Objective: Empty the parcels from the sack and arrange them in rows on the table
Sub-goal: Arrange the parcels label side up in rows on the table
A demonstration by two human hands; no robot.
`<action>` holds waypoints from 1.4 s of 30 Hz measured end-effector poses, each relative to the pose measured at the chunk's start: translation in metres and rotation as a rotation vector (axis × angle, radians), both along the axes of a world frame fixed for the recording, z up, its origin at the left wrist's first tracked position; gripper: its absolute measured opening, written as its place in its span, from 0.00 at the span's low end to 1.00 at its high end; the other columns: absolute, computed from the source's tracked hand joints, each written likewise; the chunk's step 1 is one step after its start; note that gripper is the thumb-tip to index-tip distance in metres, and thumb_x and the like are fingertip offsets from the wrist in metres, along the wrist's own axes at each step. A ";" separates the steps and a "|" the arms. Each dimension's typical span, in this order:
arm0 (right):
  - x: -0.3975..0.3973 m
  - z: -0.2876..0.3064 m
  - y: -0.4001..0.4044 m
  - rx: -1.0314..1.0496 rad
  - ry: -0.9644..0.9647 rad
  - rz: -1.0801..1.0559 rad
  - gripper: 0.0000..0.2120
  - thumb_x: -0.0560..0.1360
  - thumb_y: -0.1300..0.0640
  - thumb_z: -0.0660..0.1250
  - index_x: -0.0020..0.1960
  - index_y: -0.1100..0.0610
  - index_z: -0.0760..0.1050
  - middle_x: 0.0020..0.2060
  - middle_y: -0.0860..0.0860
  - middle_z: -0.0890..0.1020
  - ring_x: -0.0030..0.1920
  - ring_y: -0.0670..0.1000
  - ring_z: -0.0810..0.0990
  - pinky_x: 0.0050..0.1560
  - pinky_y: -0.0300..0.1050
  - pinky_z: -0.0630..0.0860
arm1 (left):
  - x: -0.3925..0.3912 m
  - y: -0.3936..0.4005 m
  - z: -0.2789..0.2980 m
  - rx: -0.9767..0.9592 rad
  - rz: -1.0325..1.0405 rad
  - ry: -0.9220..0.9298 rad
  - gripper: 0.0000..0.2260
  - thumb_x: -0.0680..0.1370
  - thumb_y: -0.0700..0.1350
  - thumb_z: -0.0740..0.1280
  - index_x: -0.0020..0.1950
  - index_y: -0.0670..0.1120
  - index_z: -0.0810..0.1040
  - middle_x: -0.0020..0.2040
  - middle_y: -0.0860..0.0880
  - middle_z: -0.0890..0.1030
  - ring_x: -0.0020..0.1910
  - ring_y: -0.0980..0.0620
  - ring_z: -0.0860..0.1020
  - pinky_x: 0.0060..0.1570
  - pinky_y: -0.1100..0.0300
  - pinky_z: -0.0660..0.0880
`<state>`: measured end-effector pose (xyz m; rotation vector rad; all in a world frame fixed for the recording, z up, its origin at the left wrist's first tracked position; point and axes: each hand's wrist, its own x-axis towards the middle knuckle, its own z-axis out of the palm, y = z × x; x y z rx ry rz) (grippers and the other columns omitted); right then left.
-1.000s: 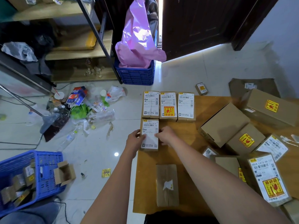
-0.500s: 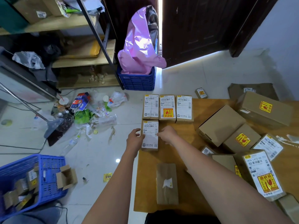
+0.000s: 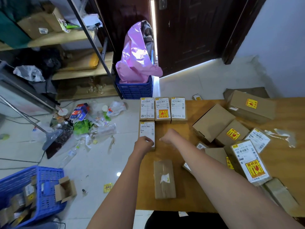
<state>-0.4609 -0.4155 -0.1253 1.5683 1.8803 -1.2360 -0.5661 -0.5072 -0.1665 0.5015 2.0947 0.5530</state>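
Three white-labelled parcels [image 3: 162, 109] lie side by side in a row at the far left corner of the wooden table [image 3: 188, 195]. A fourth labelled parcel [image 3: 147, 129] lies just in front of the leftmost one. My left hand [image 3: 144, 144] grips its near end. My right hand [image 3: 170, 136] hovers to the right of that parcel, off it, fingers loosely curled and holding nothing. A plain brown parcel [image 3: 164, 179] lies nearer me between my arms. An unsorted heap of boxes [image 3: 212, 121] and a labelled packet [image 3: 249, 162] fill the table's right side.
A blue crate [image 3: 135, 91] with a pink plastic bag [image 3: 135, 60] stands on the floor beyond the table. Another blue crate [image 3: 41, 187] with small boxes sits at lower left. Rubbish and a broom [image 3: 54, 138] lie on the floor beside metal shelving [image 3: 92, 38].
My right hand has let go of the fourth parcel and moved to the right. My left hand has slid to the parcel's near end. The parcel now lies against the row.
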 end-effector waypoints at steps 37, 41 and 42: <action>0.039 0.005 0.029 -0.364 -0.098 -0.165 0.40 0.74 0.31 0.61 0.71 0.62 0.65 0.37 0.54 0.71 0.34 0.50 0.70 0.46 0.43 0.74 | 0.036 0.016 0.033 -0.213 -0.136 -0.638 0.22 0.72 0.51 0.76 0.59 0.43 0.74 0.56 0.43 0.80 0.55 0.45 0.80 0.56 0.49 0.79; 0.054 0.001 0.037 -0.410 0.089 -0.386 0.37 0.75 0.29 0.54 0.66 0.60 0.68 0.43 0.55 0.74 0.40 0.51 0.73 0.47 0.44 0.74 | 0.023 0.021 0.035 -0.052 -0.070 -0.668 0.29 0.72 0.50 0.76 0.68 0.46 0.69 0.61 0.41 0.77 0.59 0.42 0.78 0.55 0.50 0.79; 0.058 0.000 0.038 -0.453 0.148 -0.427 0.37 0.74 0.28 0.55 0.65 0.59 0.71 0.47 0.56 0.77 0.45 0.53 0.76 0.52 0.47 0.76 | 0.019 0.022 0.036 -0.002 -0.040 -0.691 0.29 0.72 0.49 0.75 0.69 0.46 0.68 0.61 0.40 0.76 0.59 0.42 0.78 0.53 0.51 0.80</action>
